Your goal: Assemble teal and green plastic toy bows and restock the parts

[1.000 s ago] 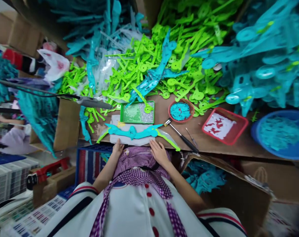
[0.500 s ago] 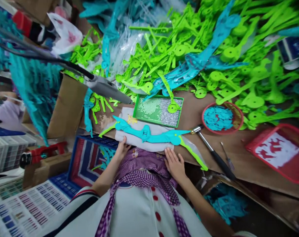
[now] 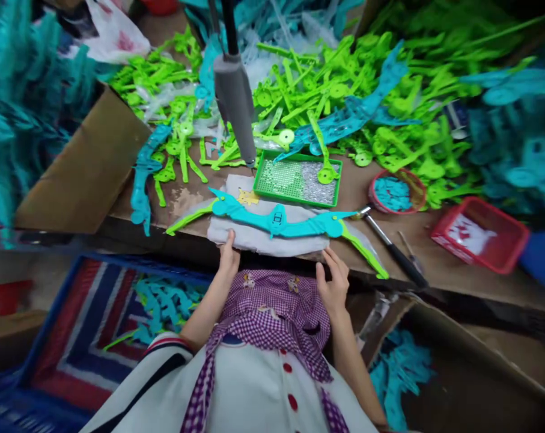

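The person's left hand (image 3: 229,257) is touching the front edge of a pale cloth (image 3: 258,242), its grip too hidden to tell, while the right hand (image 3: 334,278), thumb and fingers parted, is reaching to the cloth's right corner. A bow-shaped blue piece (image 3: 279,222) with green ends is lying across the cloth; beyond, a green tray (image 3: 291,199) is holding small silvery bits (image 3: 315,185), and a hammer (image 3: 392,245) is lying to the right.

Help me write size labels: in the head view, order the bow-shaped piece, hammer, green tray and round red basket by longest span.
1. Bow-shaped piece
2. Hammer and green tray: too alike to rank
3. Round red basket
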{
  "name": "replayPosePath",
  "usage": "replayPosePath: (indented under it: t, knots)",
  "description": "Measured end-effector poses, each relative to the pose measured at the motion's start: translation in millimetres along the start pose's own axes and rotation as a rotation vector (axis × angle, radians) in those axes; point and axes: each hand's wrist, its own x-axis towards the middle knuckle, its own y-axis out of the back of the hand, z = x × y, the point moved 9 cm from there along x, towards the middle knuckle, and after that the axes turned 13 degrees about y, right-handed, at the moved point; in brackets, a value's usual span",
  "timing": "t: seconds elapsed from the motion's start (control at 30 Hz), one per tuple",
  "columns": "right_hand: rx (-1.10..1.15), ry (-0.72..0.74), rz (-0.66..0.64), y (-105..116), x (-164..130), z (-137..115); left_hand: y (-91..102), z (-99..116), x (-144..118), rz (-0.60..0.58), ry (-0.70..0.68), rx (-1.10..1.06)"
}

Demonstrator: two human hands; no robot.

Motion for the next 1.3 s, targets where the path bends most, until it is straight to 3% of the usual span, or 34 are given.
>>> replayPosePath:
  t: [0.1, 0.27, 0.43, 0.5, 0.57, 0.67, 0.77, 0.83, 0.9, 0.97, 1.07, 1.17, 1.23, 1.3]
  knots:
    - [0.129, 0.006, 0.184, 8, 26, -24, -8.0, -1, 3, -0.025, 0.008, 0.002]
    - [0.343, 0.125, 0.134, -6, 94, -70, -14.4, 0, 6, -0.047, 0.025, 0.005]
    - [0.632, 0.283, 0.184, -3, 169, -155, -19.4, -1, 12, -0.072, -0.022, 0.006]
    - [0.712, 0.375, 0.152, -6, 184, -182, -22.9, -1, 13, -0.098, -0.034, 0.016]
    - [0.739, 0.430, 0.061, -15, 179, -186, -25.1, -1, 13, -0.116, -0.040, 0.016]
    - [0.677, 0.293, -0.043, -30, 141, -141, -21.6, 0, 12, -0.081, -0.015, 0.015]
    - [0.589, -0.062, 0.006, -29, 94, -73, -18.4, -1, 13, -0.045, 0.033, 0.018]
    - [0.572, -0.182, 0.048, -25, 79, -52, -20.9, -2, 15, -0.060, 0.057, 0.020]
    - [0.576, -0.119, 0.006, -29, 84, -57, -22.8, -3, 16, -0.075, 0.072, 0.026]
    - [0.541, 0.038, -0.104, -42, 97, -69, -17.8, -3, 16, -0.076, 0.114, 0.060]
    - [0.372, 0.127, -0.183, -50, 95, -57, 12.6, -11, 7, -0.057, 0.276, 0.235]
    - [0.264, -0.003, -0.077, -21, 70, -4, 53.7, -9, -17, -0.085, 0.312, 0.553]
    - [0.136, -0.112, 0.074, 17, 52, 39, 60.5, 10, -34, -0.142, 0.137, 0.739]
    - [-0.030, -0.180, 0.172, 49, 44, 74, 42.9, 45, -46, -0.178, -0.151, 0.824]
